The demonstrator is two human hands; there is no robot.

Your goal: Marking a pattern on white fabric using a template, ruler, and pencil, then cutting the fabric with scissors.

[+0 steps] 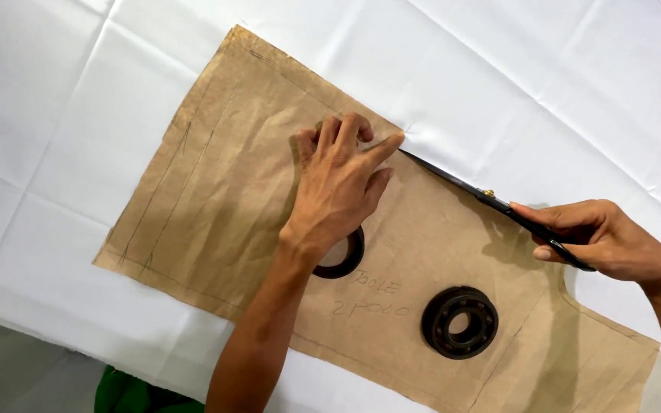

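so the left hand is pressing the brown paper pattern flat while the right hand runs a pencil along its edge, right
Not quite. The head view shows the right hand holding black scissors, not a pencil, along the edge. The rest stands: the left hand presses the brown paper pattern flat on the white fabric.

The upper edge of the brown paper pattern [223,191] is taken up: the left hand [338,183] presses flat near it, and the scissors [491,199] in the right hand [598,237] run along it, so no way lies through there. Lower on the paper two dark metal rings [459,322] sit as weights, one partly under the left wrist, with a bare strip between them. The white cloth [55,115] to the left and above the paper lies open and flat.
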